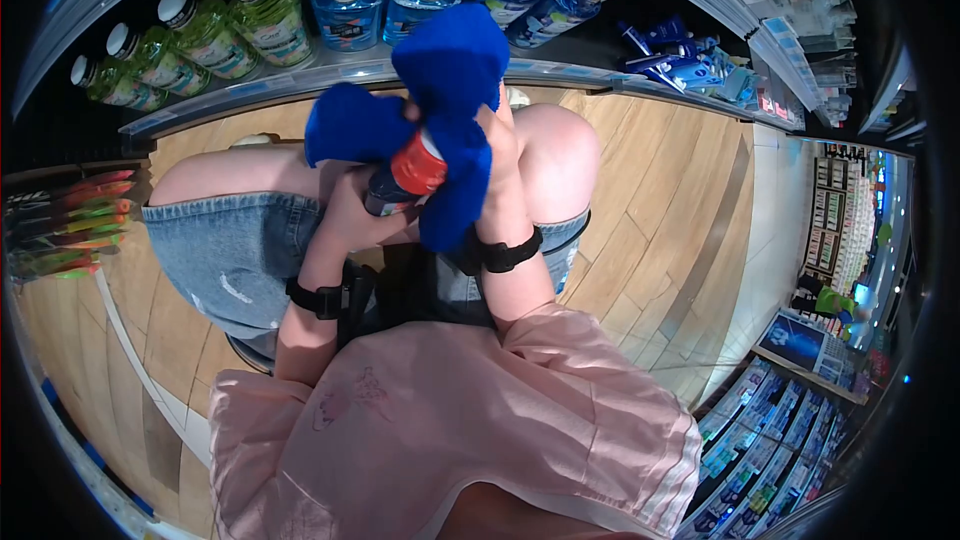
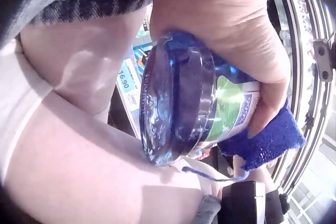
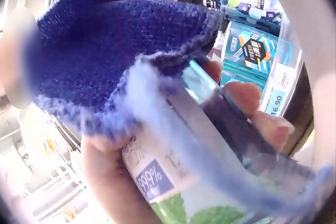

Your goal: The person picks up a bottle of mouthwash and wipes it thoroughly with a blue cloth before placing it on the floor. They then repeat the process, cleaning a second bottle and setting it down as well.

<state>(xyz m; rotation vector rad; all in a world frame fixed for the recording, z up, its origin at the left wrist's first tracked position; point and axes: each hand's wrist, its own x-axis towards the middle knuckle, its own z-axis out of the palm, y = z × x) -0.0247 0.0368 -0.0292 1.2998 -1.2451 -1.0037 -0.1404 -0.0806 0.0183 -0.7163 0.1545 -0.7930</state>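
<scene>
My left hand [image 1: 352, 208] grips a blue mouthwash bottle [image 2: 181, 98] round its body, the base toward the left wrist camera. Its label has green leaves and "999%", and a red patch shows in the head view. A blue knitted cloth [image 1: 450, 65] covers the bottle's top end, so the cap is hidden. Through this cloth my right hand [image 1: 503, 155] holds on at that end. The same cloth [image 3: 110, 50] hangs in folds over the bottle [image 3: 173, 176] in the right wrist view, a loose blue strand trailing across the label.
Ahead, a shelf [image 1: 330, 68] carries green mouthwash bottles [image 1: 270, 20], blue bottles [image 1: 345, 12] and small blue packs [image 1: 690, 60]. Bare knees flank the hands above a wooden floor [image 1: 650, 180]. Colourful packets [image 1: 75, 220] hang at left; another stocked shelf [image 1: 770, 440] stands at right.
</scene>
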